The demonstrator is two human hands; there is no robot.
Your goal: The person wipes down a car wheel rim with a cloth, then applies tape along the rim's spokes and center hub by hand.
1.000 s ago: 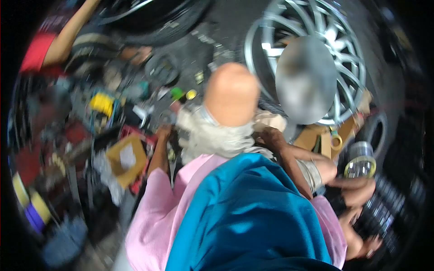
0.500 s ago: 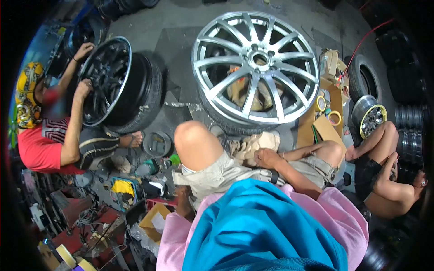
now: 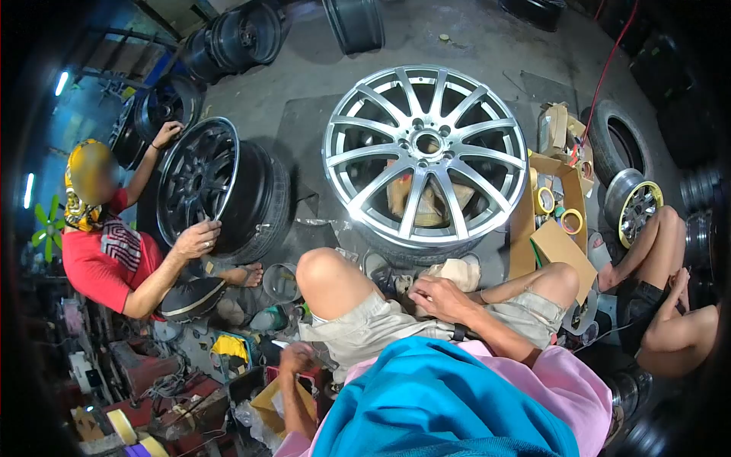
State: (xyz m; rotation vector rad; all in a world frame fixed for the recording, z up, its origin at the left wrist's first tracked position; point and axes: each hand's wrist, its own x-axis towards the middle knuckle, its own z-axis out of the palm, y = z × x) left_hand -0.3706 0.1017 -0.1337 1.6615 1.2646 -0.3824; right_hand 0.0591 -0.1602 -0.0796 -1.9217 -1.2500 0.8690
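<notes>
A silver multi-spoke wheel rim [image 3: 427, 143] lies face up in front of me on top of a tyre. My left hand [image 3: 295, 356], down beside my left thigh, is closed with a small white thin piece [image 3: 281, 344] poking from its fingers; its kind is unclear. Over my lap is my right hand [image 3: 443, 298], its fingers curled in; what they hold, if anything, is hidden. Just beyond that hand, a crumpled beige cloth or paper [image 3: 455, 271] sits between my knees near the rim's lower edge. Brown wrapping [image 3: 411, 199] shows through the spokes.
A person in a red shirt [image 3: 106, 259] handles a black rim [image 3: 199, 177] on the left. Another person's bent legs [image 3: 655, 236] are at the right. A cardboard box [image 3: 524, 217] with tape rolls [image 3: 571, 221] stands right of the rim. A yellow item [image 3: 231, 347] lies lower left.
My left hand has come up into clearer view with the white piece. My right hand has shifted slightly left off the beige material. The view has tilted up; the red-shirted person's near hand has moved down the rim.
</notes>
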